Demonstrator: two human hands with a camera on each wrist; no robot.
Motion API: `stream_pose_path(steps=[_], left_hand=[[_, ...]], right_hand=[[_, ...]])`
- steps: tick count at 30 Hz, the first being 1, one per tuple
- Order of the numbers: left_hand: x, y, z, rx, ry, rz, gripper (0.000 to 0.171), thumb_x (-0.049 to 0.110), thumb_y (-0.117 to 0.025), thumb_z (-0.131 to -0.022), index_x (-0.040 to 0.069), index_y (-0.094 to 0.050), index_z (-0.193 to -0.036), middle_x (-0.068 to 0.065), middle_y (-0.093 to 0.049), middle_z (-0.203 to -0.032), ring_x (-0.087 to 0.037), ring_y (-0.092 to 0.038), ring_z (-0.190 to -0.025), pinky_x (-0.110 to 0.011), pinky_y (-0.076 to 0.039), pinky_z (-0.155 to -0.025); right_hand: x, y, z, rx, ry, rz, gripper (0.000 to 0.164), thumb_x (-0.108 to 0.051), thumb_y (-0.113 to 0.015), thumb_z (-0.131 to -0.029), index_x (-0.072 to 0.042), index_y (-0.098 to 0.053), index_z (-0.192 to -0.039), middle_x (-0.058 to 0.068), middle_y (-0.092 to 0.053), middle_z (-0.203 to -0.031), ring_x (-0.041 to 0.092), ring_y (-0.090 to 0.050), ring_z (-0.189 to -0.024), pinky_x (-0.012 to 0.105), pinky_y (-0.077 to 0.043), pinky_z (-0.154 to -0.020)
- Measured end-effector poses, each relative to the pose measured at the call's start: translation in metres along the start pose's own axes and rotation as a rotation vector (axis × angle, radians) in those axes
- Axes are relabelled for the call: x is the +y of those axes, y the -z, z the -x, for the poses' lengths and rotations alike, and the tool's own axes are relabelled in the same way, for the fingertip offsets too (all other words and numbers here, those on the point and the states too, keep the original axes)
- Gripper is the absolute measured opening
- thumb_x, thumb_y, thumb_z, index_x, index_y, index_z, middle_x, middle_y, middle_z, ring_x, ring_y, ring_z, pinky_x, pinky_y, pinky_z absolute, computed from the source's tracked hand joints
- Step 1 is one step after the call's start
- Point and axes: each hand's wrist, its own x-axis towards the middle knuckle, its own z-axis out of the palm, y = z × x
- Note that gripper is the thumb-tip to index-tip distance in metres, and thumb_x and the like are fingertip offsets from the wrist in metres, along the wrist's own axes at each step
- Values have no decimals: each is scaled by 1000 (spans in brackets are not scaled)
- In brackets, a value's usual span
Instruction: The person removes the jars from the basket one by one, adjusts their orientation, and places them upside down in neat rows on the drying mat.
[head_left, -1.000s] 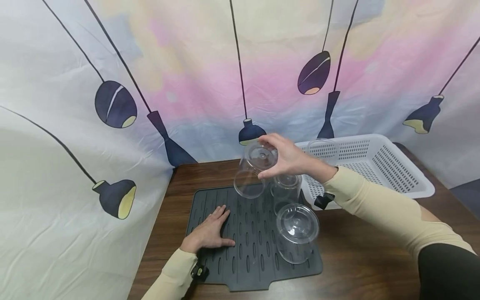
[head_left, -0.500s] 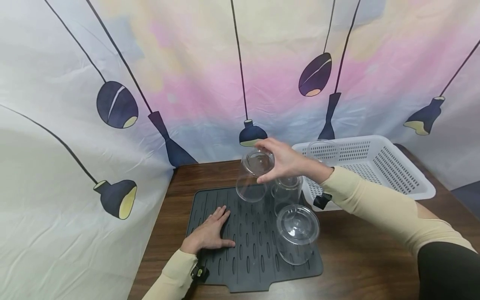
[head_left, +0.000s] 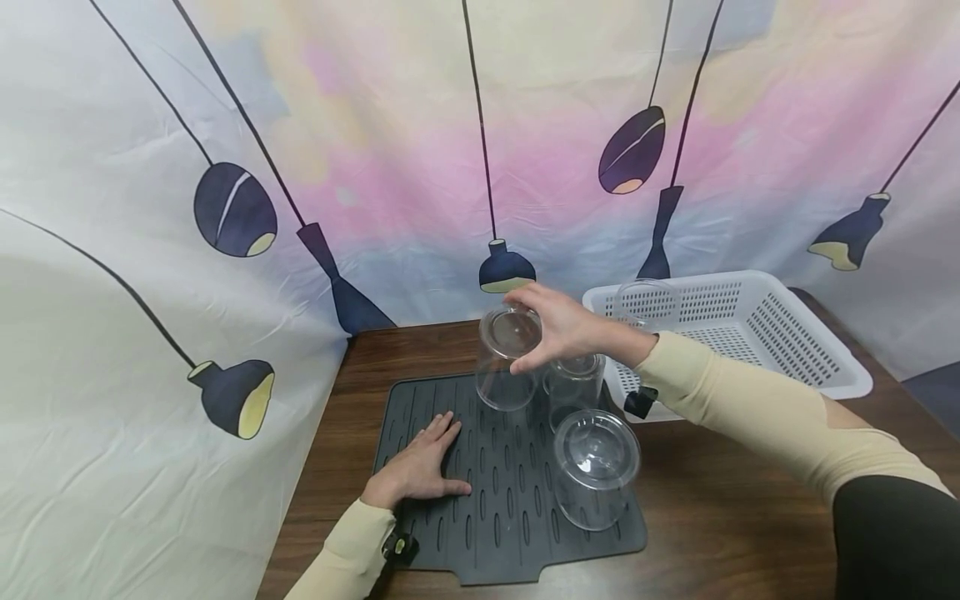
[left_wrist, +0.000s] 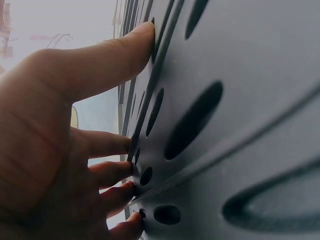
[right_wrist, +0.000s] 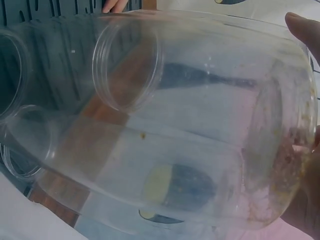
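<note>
Clearly, everything hangs on how the held cup (head_left: 507, 379) stands under the right hand (head_left: 562, 325). This clear cup lies below and to the left of the palm, base up and mouth down, its long axis close to vertical over the back strip of the ribbed grey mat (head_left: 491, 533). The grip is closed about the base end alone, thumb on the near side and fingers across the far top; the right wrist view shows the same hold, with the fingers at the base and the clear wall running away from them toward the mat. Whether the lower rim touches the mat or hangs just above it, I cannot tell.

Close on its right stands the upturned second cup (head_left: 576, 400), partly behind the held one, with any gap between them hard to judge; nearer the person is the wider third cup (head_left: 595, 475). The right hand has the nearer claim, reaching in past the white basket (head_left: 813, 333). The left hand (head_left: 420, 467) rests on the mat's left half, fingers straight and spread, gripping nothing, nearer the person than the held cup. All this sits on the wooden bench (head_left: 735, 517).
</note>
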Motion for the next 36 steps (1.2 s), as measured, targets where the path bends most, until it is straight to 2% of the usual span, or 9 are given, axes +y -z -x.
stream_pose_path(steps=[15, 26, 36], left_hand=[[0, 1, 0, 4, 1, -5, 103, 59, -76, -75, 6, -32, -153, -15, -19, -162, -34, -15, -150, -52, -24, -117], [-1, -1, 0, 5, 7, -8, 104, 60, -76, -75, 7, -32, -153, -14, -19, -162, -33, -14, -150, -52, -23, -118], [-1, -2, 0, 2, 2, -2, 104, 60, -75, -75, 7, -31, -153, -14, -18, -162, -33, -14, -150, -52, -23, -118]], right_hand=[[2, -7, -1, -38, -4, 82, 100, -53, -87, -60, -11, -47, -141, 8, -47, -140, 26, -54, -118, 44, -49, -93], [3, -12, -2, -50, 29, 80, 97, -49, -88, -60, -6, -49, -138, 10, -50, -133, 25, -56, -113, 42, -50, -93], [2, -14, -2, -83, 34, 105, 98, -50, -87, -59, -7, -49, -139, 8, -49, -133, 23, -55, -113, 40, -49, -94]])
